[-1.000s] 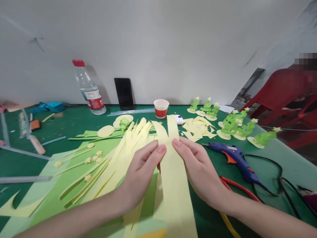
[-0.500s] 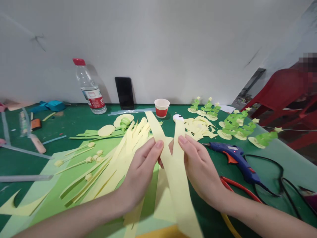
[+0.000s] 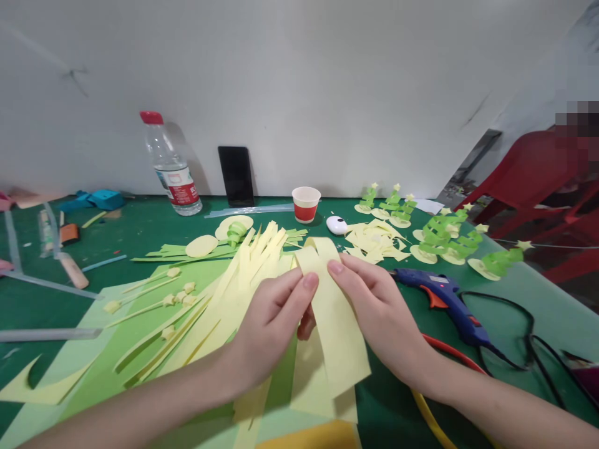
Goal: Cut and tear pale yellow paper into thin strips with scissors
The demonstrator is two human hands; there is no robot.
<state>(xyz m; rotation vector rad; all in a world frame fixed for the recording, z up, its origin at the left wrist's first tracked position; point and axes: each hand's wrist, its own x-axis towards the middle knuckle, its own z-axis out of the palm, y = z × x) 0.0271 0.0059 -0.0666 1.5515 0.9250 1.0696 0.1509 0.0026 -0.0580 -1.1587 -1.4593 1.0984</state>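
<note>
Both hands hold a pale yellow paper strip (image 3: 339, 324) above the table, its top bent over into a loop. My left hand (image 3: 278, 305) pinches the strip's left edge between thumb and fingers. On the other side, my right hand (image 3: 374, 305) grips the right edge, thumb in front. A flat pale yellow paper sheet (image 3: 309, 380) lies underneath. To the left spreads a fan of pale yellow strips (image 3: 234, 280) on green sheets, beside thin strips with small folded stars (image 3: 168, 300). A blue glue gun (image 3: 444, 293) rests just right of my right hand.
At the back stand a water bottle (image 3: 178, 174), a black phone (image 3: 236, 176) and a red-and-white paper cup (image 3: 306, 204). Several small green paper trees (image 3: 440, 234) and a pile of paper scraps (image 3: 377, 238) sit at the right. A black cord (image 3: 531, 318) trails from the glue gun.
The strip's two upright, spread ends have turned into a bent-over loop at the top, with a cut end now hanging toward me. Both hands have drawn slightly closer together.
</note>
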